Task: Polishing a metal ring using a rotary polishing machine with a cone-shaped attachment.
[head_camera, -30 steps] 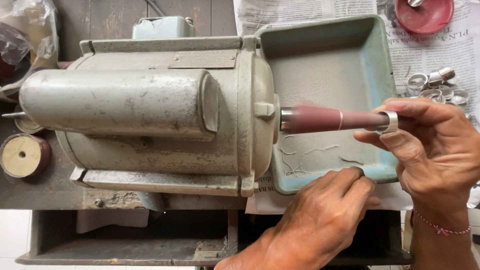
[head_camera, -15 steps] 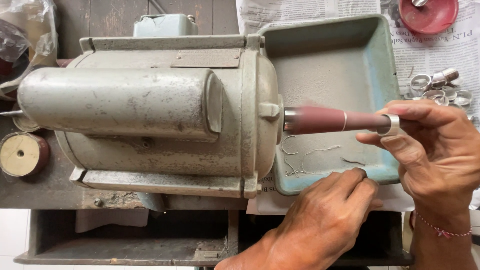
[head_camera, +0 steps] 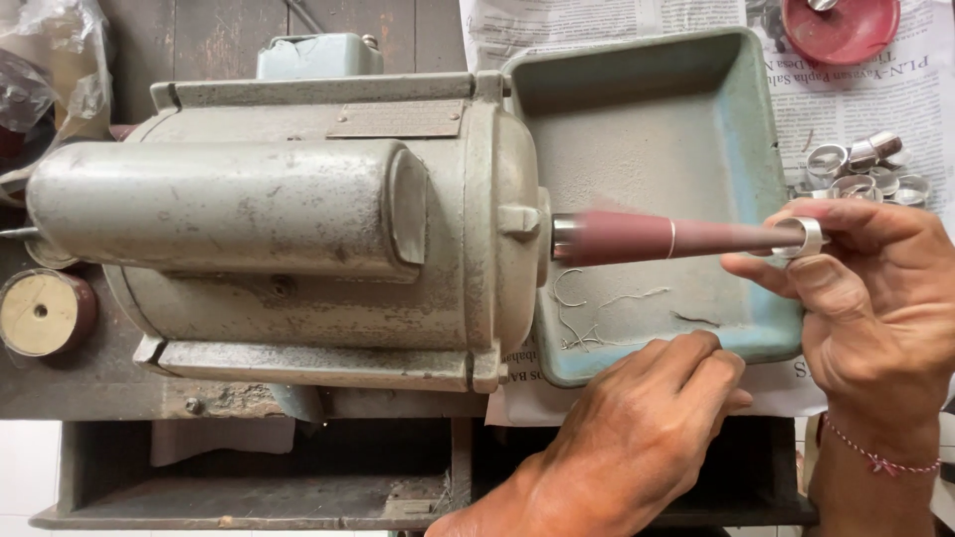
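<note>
A large grey electric motor [head_camera: 298,229] lies on the bench. From its right end sticks a tapered reddish-brown spindle [head_camera: 647,239], blurred as it spins. My right hand [head_camera: 875,298] pinches a silver metal ring [head_camera: 808,237] around the spindle's thin tip. Resting on the near rim of the blue-green metal tray [head_camera: 736,109] under the spindle, my left hand [head_camera: 637,428] has its fingers curled and holds nothing.
Several more silver rings [head_camera: 860,169] lie on newspaper [head_camera: 885,89] at the right. A red round lid [head_camera: 841,25] sits at the top right. A spool [head_camera: 40,313] is at the left edge. Thin wire scraps [head_camera: 597,308] lie in the tray.
My right hand keeps the ring on the spindle tip with only slight shifts. The left hand stays on the tray's rim.
</note>
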